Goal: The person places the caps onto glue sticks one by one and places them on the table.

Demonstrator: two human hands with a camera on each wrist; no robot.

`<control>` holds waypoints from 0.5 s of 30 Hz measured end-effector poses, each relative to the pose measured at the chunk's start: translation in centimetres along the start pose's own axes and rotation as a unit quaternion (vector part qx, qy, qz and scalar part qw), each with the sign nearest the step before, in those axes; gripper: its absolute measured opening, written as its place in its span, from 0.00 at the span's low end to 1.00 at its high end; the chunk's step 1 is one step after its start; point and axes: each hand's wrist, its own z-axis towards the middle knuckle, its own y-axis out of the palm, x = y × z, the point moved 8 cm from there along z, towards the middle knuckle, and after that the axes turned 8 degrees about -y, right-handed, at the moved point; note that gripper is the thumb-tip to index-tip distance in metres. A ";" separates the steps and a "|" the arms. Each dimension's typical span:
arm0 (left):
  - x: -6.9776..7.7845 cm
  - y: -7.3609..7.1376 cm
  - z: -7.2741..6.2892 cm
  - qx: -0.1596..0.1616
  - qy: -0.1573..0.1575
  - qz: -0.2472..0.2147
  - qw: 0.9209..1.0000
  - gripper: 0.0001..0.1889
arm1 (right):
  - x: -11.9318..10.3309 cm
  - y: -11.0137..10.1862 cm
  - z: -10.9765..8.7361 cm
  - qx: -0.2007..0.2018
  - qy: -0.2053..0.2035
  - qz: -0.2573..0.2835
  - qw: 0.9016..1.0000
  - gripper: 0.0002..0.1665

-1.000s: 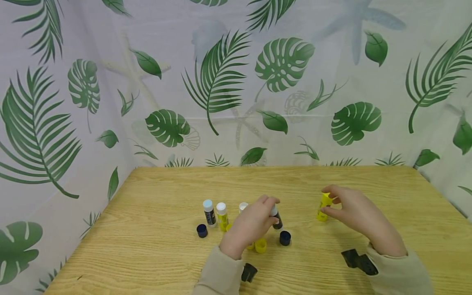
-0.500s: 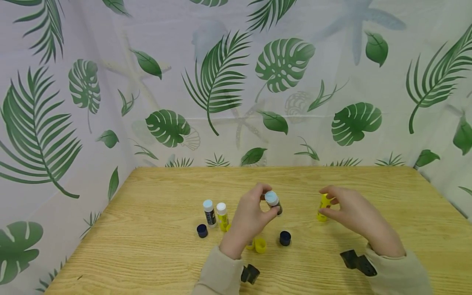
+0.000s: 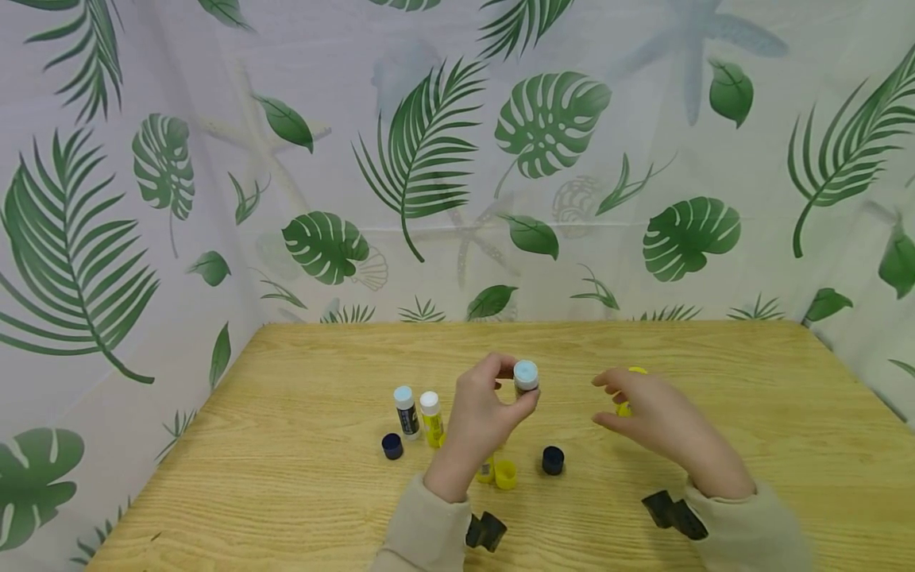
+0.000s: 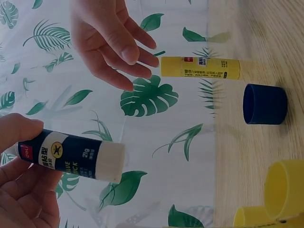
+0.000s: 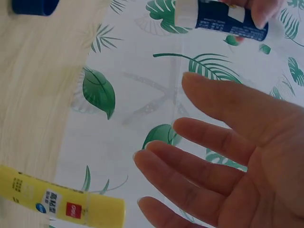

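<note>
My left hand [image 3: 480, 409] pinches a dark blue glue stick [image 4: 71, 154] by its upper part, holding it above the table; its cap is off and the pale end shows. The right hand [image 3: 658, 413] has relaxed, spread fingers and holds nothing. Just beyond it a capped yellow glue stick [image 4: 200, 68] stands upright on the table, partly hidden by that hand in the head view. A dark blue cap [image 3: 553, 460] sits on the table below the lifted glue stick.
Left of my left hand stand an uncapped blue glue stick [image 3: 407, 413] and an uncapped yellow one [image 3: 432, 419]. Another blue cap [image 3: 391, 446] lies before them. A yellow cap [image 3: 505, 474] rests by the left wrist. Patterned cloth [image 3: 429, 262] hangs behind the table [image 3: 286, 492].
The left hand has lifted the blue glue stick off the table and raised it. My right hand has let go of the yellow glue stick and moved left, away from it.
</note>
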 end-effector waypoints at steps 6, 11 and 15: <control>0.4 0.1 0.0 -0.008 0.020 0.001 1.000 0.12 | -1.0 1.2 0.4 -0.006 -0.027 0.001 1.000 0.23; 0.5 0.2 -0.1 -0.004 0.044 0.016 0.999 0.12 | -1.5 2.8 1.0 -0.035 -0.045 0.014 0.998 0.21; 0.6 0.2 -0.2 -0.002 0.053 0.022 0.998 0.12 | -1.6 4.2 1.3 -0.059 -0.040 0.021 0.997 0.20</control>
